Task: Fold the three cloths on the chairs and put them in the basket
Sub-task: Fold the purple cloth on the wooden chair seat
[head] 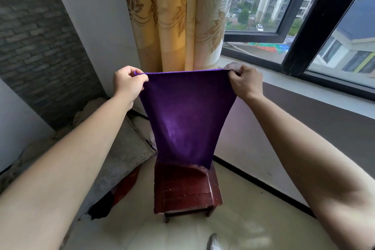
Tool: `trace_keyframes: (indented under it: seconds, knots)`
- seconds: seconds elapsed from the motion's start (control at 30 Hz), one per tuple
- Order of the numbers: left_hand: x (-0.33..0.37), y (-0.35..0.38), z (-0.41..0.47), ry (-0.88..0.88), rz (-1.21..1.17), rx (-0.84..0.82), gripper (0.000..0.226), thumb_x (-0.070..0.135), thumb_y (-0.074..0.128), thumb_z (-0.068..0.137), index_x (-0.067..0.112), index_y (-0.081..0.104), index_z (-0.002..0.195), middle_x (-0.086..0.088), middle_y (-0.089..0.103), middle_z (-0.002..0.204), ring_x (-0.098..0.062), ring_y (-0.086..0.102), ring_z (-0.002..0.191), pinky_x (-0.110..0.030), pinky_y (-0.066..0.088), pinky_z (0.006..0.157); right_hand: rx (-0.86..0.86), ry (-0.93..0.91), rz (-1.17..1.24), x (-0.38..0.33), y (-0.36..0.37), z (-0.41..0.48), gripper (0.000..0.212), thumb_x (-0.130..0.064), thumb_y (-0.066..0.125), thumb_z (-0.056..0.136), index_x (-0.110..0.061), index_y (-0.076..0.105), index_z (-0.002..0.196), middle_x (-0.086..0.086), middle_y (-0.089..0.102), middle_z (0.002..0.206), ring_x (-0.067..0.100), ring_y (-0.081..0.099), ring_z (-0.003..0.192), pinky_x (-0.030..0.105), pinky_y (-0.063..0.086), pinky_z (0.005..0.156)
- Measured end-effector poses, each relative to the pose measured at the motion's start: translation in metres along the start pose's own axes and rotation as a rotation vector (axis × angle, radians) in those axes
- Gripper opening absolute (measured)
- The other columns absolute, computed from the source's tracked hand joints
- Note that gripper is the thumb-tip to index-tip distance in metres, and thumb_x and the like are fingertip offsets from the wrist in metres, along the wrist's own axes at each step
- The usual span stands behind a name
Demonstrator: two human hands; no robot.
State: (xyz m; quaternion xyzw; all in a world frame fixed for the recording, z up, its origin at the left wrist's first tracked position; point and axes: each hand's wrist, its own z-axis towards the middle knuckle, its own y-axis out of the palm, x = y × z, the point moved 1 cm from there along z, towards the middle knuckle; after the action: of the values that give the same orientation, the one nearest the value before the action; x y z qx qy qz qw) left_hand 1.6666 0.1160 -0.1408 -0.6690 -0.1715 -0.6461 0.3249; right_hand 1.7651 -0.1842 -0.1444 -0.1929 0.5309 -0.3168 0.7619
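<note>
A purple cloth [186,115] hangs stretched out in front of me, held up by its two top corners. My left hand [127,85] pinches the top left corner and my right hand [245,81] pinches the top right corner. The cloth's lower edge brushes the back of the seat of a dark red wooden chair [186,191] that stands right below it. The chair's backrest is hidden behind the cloth. No basket and no other cloth show in this view.
A grey, worn sofa or cushion [119,154] lies to the left of the chair. Yellow patterned curtains [174,16] hang behind, with a window [284,10] and its sill to the right. Pale tiled floor [182,233] spreads in front of the chair.
</note>
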Motion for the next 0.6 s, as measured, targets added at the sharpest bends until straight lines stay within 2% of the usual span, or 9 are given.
trace_keyframes:
  seconds: [0.13, 0.23, 0.33, 0.43, 0.5, 0.53, 0.6]
  knots:
    - [-0.005, -0.007, -0.012, 0.054, 0.072, 0.01, 0.009, 0.011, 0.059, 0.061, 0.019, 0.057, 0.062, 0.004, 0.054, 0.06, -0.016, 0.051, 0.061, -0.031, 0.047, 0.062, 0.003, 0.023, -0.003, -0.004, -0.009, -0.022, 0.026, -0.028, 0.056, 0.084, -0.007, 0.057, 0.068, 0.005, 0.058, 0.062, 0.023, 0.053, 0.066, 0.03, 0.037, 0.061]
    - [-0.02, -0.016, -0.031, 0.116, 0.176, 0.012, 0.006, 0.012, 0.054, 0.067, 0.015, 0.059, 0.065, 0.005, 0.053, 0.061, -0.016, 0.048, 0.063, -0.028, 0.04, 0.061, 0.014, 0.048, -0.018, 0.0, -0.016, -0.054, 0.033, -0.029, 0.057, 0.082, -0.014, 0.045, 0.056, -0.004, 0.046, 0.053, 0.019, 0.048, 0.063, 0.029, 0.032, 0.06]
    - [-0.044, -0.028, -0.06, 0.199, 0.276, 0.018, 0.01, 0.014, 0.051, 0.073, 0.01, 0.06, 0.07, 0.001, 0.055, 0.064, -0.021, 0.05, 0.067, -0.03, 0.039, 0.06, 0.01, 0.087, -0.056, 0.008, -0.018, -0.097, 0.036, -0.028, 0.058, 0.083, -0.02, 0.04, 0.052, -0.006, 0.045, 0.052, 0.02, 0.047, 0.062, 0.028, 0.029, 0.06]
    - [-0.076, -0.037, -0.093, 0.26, 0.339, 0.017, 0.012, 0.013, 0.05, 0.077, 0.009, 0.058, 0.071, -0.003, 0.057, 0.067, -0.022, 0.05, 0.067, -0.031, 0.036, 0.058, -0.029, 0.153, -0.108, 0.03, -0.011, -0.139, 0.029, -0.035, 0.055, 0.079, -0.012, 0.056, 0.062, 0.0, 0.056, 0.06, 0.025, 0.055, 0.068, 0.032, 0.04, 0.061]
    - [-0.106, -0.044, -0.118, 0.257, 0.368, 0.004, 0.012, 0.013, 0.05, 0.078, 0.009, 0.057, 0.07, -0.004, 0.056, 0.065, -0.026, 0.05, 0.066, -0.034, 0.038, 0.057, -0.069, 0.174, -0.159, 0.051, -0.002, -0.172, 0.037, -0.042, 0.05, 0.075, -0.01, 0.068, 0.077, 0.002, 0.067, 0.071, 0.024, 0.061, 0.074, 0.034, 0.052, 0.07]
    - [-0.12, -0.045, -0.129, 0.239, 0.396, -0.006, 0.011, 0.013, 0.05, 0.077, 0.01, 0.057, 0.069, -0.004, 0.056, 0.064, -0.029, 0.051, 0.067, -0.036, 0.04, 0.058, -0.103, 0.182, -0.171, 0.062, 0.001, -0.186, 0.038, -0.044, 0.049, 0.074, -0.014, 0.071, 0.082, 0.0, 0.07, 0.075, 0.022, 0.062, 0.076, 0.033, 0.054, 0.073]
    - [-0.152, -0.05, -0.155, 0.169, 0.474, -0.039, 0.01, 0.013, 0.053, 0.077, 0.011, 0.057, 0.068, -0.003, 0.056, 0.064, -0.033, 0.052, 0.069, -0.037, 0.041, 0.057, -0.203, 0.205, -0.161, 0.081, 0.006, -0.221, 0.027, -0.039, 0.053, 0.077, -0.027, 0.075, 0.084, -0.005, 0.071, 0.077, 0.017, 0.062, 0.076, 0.028, 0.053, 0.074]
